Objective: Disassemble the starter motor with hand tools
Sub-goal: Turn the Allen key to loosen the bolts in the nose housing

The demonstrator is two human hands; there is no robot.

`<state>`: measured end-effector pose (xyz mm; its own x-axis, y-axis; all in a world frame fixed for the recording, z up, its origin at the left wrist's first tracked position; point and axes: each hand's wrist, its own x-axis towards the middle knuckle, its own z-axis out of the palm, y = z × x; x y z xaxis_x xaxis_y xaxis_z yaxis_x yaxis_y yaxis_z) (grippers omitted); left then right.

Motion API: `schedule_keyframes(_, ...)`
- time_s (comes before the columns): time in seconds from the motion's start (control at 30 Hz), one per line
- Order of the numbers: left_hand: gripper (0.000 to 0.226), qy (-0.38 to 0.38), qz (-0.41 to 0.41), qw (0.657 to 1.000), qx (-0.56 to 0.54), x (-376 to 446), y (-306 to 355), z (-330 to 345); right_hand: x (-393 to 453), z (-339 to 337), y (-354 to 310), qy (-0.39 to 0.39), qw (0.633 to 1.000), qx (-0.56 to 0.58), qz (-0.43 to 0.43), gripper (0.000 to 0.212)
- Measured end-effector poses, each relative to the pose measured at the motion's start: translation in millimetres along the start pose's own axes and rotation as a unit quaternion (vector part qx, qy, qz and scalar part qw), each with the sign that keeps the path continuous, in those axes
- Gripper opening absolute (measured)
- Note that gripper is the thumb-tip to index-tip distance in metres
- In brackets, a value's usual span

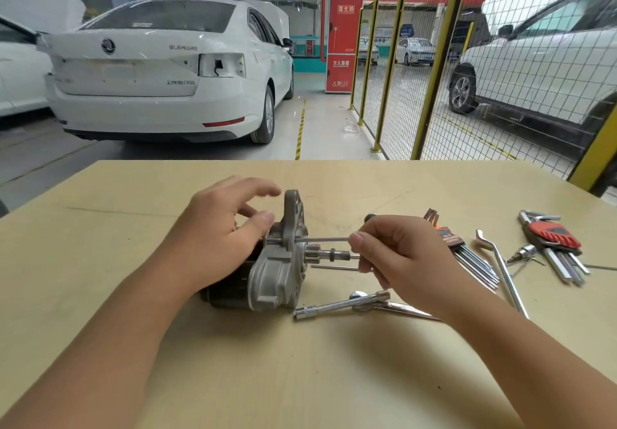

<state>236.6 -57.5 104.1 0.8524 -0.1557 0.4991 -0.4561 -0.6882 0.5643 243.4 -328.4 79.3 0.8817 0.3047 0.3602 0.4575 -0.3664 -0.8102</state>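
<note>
1. White cars and a yellow wire fence stand behind the tan bench, in what looks like a garage.
2. At the bench's middle the starter motor lies on its side, gear shaft pointing right.
3. Left hand rests on the motor's dark body, fingers loosely spread and thumb near the silver housing, steadying it.
4. Right hand pinches a long thin bolt that passes through the housing flange.
5. Likely heavy, rigid and perhaps greasy, the motor is best held around its barrel; the slim bolt needs a firm fingertip pinch.
6. Hex keys and a socket wrench lie nearby.
</note>
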Motion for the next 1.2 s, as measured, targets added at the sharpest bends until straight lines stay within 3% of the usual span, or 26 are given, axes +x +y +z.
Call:
schedule_keyframes(0.07, 0.021, -0.040, -0.020, 0.998, 0.032, -1.1, -9.4, -3.6, 0.1, -0.7, 1.0, 0.005, 1.000, -0.026, -0.011, 0.019)
schedule_keyframes(0.17, 0.038, -0.089, -0.037, 0.995, -0.001, -3.9, -8.6, -1.7, -0.7, -1.2, -0.6, 0.002, 0.996, -0.085, -0.034, 0.021)
schedule_keyframes(0.47, 0.026, -0.105, -0.029, 0.992, -0.069, -4.7, -5.2, 4.6, -2.2, -11.7, -14.4, -0.042, 0.958, -0.267, -0.096, 0.011)
schedule_keyframes(0.6, 0.023, -0.114, -0.032, 0.987, -0.109, -4.2, -6.5, 12.3, -4.1, -12.8, -21.4, -0.071, 0.944, -0.286, -0.146, 0.019)
schedule_keyframes(0.7, 0.005, -0.113, -0.027, 0.987, -0.108, -2.8, -8.0, 14.1, -5.1, -10.8, -23.1, -0.073, 0.942, -0.282, -0.165, 0.019)
schedule_keyframes(0.97, 0.019, -0.099, -0.038, 0.990, -0.089, -4.0, -6.7, 17.6, -6.1, -9.3, -23.6, -0.035, 0.941, -0.283, -0.185, 0.004)
schedule_keyframes(1.1, 0.007, -0.094, -0.036, 0.991, -0.087, -5.1, -4.3, 18.1, -6.7, -9.6, -26.5, -0.021, 0.941, -0.288, -0.178, 0.003)
schedule_keyframes(1.2, 0.019, -0.093, -0.027, 0.993, -0.073, -6.0, -2.2, 19.5, -6.9, -10.0, -28.0, -0.030, 0.949, -0.270, -0.159, 0.008)
